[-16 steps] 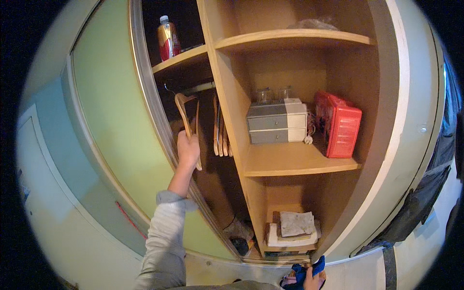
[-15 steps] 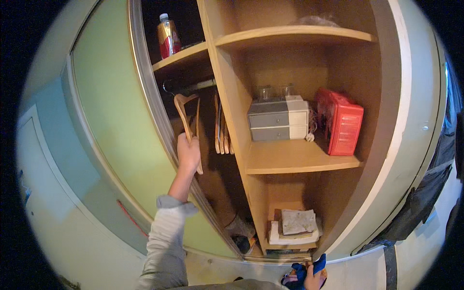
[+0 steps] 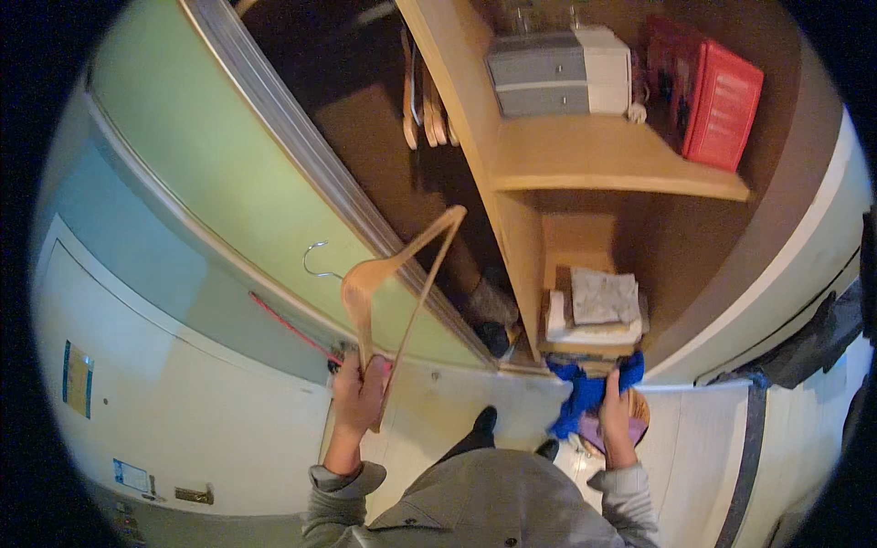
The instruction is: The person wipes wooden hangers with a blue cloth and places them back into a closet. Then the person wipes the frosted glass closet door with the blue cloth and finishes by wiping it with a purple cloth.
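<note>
My left hand (image 3: 352,402) is closed around one arm of a wooden clothes hanger (image 3: 364,281). The hanger is tilted outside the wardrobe, its metal hook toward the green sliding door (image 3: 247,192). On the other side, my right hand (image 3: 618,416) grips a bright blue cloth (image 3: 585,398), bunched and hanging down; its exact kind is unclear. Below that hand, a round brown container with purple fabric (image 3: 632,429) is partly hidden by the hand and the cloth.
Several wooden hangers (image 3: 429,114) hang from the wardrobe rail. A grey-and-white drawer box (image 3: 557,75) and a red case (image 3: 722,105) stand on the middle shelf (image 3: 621,169). Folded pale cloth (image 3: 603,297) lies in the lower compartment. A white door (image 3: 183,384) is at left.
The hanger has come off the rail and down toward me in my left hand. My right hand has risen with the blue cloth. The view has tipped downward.
</note>
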`<state>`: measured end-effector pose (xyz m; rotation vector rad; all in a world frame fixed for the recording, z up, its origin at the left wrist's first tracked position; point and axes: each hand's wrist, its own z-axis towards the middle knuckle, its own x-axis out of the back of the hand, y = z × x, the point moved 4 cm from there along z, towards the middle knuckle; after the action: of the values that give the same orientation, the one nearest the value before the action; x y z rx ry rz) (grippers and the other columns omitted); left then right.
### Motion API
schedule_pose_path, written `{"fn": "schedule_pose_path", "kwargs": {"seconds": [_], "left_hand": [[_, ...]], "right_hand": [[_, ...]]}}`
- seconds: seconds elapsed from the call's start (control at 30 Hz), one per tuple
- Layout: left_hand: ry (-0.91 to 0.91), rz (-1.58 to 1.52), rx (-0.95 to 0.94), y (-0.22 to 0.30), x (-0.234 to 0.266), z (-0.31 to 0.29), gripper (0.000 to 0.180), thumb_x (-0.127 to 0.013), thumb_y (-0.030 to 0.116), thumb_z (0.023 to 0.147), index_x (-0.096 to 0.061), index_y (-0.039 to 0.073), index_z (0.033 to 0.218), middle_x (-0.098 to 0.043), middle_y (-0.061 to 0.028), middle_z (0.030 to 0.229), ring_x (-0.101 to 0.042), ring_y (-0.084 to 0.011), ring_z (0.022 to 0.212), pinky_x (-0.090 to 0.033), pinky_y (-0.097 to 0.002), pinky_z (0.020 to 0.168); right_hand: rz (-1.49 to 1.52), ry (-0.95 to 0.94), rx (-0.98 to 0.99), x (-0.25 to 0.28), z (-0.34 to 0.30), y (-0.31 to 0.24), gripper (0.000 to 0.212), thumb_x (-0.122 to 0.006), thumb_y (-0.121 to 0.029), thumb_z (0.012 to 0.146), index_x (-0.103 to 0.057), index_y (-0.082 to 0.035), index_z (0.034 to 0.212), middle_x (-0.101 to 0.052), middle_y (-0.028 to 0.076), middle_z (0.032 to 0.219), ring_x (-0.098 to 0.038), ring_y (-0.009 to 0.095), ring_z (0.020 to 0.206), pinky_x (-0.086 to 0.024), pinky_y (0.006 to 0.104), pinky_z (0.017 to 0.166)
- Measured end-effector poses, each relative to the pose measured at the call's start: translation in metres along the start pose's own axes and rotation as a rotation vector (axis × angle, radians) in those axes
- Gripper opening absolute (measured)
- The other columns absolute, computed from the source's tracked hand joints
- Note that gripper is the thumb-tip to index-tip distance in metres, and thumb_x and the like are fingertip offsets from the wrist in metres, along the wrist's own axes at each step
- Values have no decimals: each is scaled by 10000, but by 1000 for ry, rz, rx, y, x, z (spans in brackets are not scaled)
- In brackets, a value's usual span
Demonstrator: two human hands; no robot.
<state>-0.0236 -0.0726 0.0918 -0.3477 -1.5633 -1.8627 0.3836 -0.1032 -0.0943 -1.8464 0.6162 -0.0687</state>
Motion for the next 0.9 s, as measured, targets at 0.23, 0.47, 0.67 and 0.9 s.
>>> {"fn": "schedule_pose_path", "kwargs": {"seconds": [0.23, 0.47, 0.67, 0.9], "left_hand": [[-229, 49, 122, -43, 7, -36, 268, -574, 211, 1017, -596, 16, 834, -509, -43, 558, -483, -108, 502, -388, -321, 468], [-562, 204, -93, -38, -45, -6, 318, -633, 273, 970, -605, -2, 813, -569, -174, 610, -577, -292, 518, -430, -410, 502], [-768, 270, -195, -39, -81, 24, 305, -660, 260, 914, -615, -22, 805, -588, -225, 650, -601, -343, 567, -440, -433, 538], [-788, 101, -371, -73, -82, 55, 290, -660, 208, 912, -570, -30, 773, -514, -148, 592, -505, -189, 527, -413, -375, 510]], "right_hand": [[420, 31, -16, -73, 29, -26, 561, -497, -625, 1004, -571, -109, 1213, -672, 74, 1053, -659, 176, 857, -532, 338, 644], [121, -348, 507, -159, -27, -85, 446, -410, -366, 1100, -620, 6, 1226, -659, 95, 1130, -636, 203, 987, -505, 349, 901], [-680, -194, 1152, -194, -28, -83, 545, -738, -215, 796, -566, 43, 1244, -633, 256, 1106, -605, 447, 1037, -458, 513, 955], [-1041, -40, 1010, -105, 10, -35, 430, -757, -187, 688, -668, -26, 1077, -660, 199, 951, -633, 401, 908, -490, 465, 833]]}}
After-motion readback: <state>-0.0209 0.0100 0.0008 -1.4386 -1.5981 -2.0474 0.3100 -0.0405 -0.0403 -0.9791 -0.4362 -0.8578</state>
